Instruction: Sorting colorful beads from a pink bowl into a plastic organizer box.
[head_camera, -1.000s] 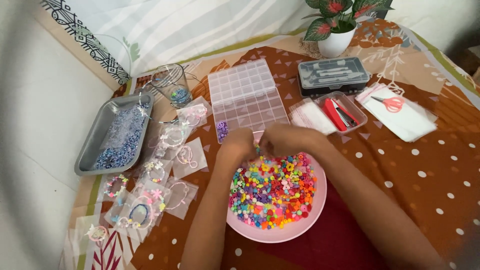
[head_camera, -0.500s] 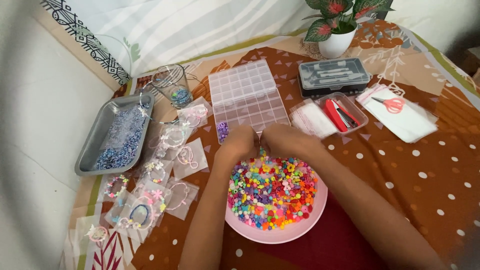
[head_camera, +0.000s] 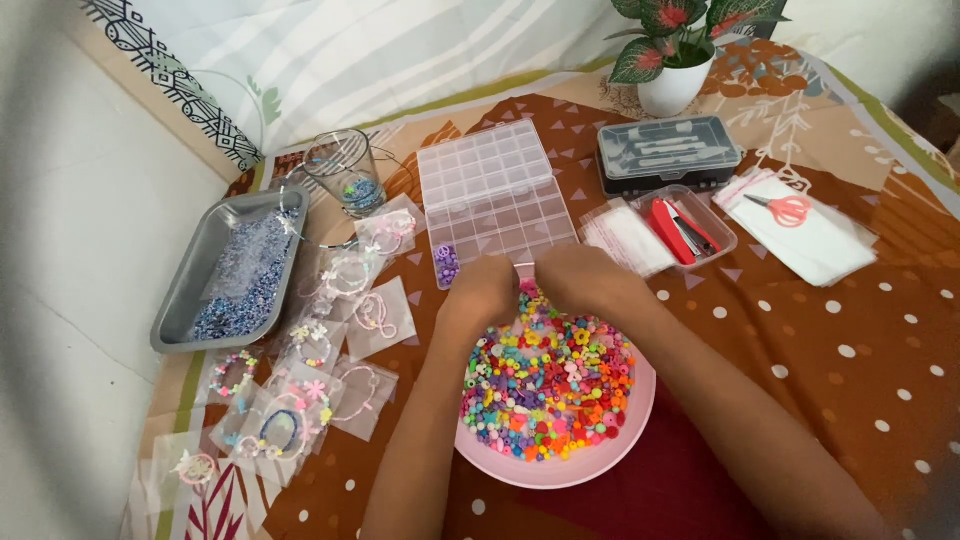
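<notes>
Centre frame: I see left hand (head_camera: 480, 292) and right hand (head_camera: 585, 280) curled narrow, fingertips together over the far rim of the pink bowl (head_camera: 640, 420) of mixed beads (head_camera: 545, 385). I cannot tell what they pinch. Clear compartment box (head_camera: 495, 190) lies just above them.

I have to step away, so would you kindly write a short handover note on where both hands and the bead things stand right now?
Left hand: at the far rim of the pink bowl, fingers curled; whether it holds a bead cannot be told.
Right hand: beside the left, at the near edge of the clear compartment box; grip hidden too.
Things: the bowl is heaped with mixed coloured beads. The box holds purple beads in one near-left compartment; the other compartments look empty.
Done: only purple beads sit in the box.
Left: nearly all the beads remain mixed in the bowl.
</notes>
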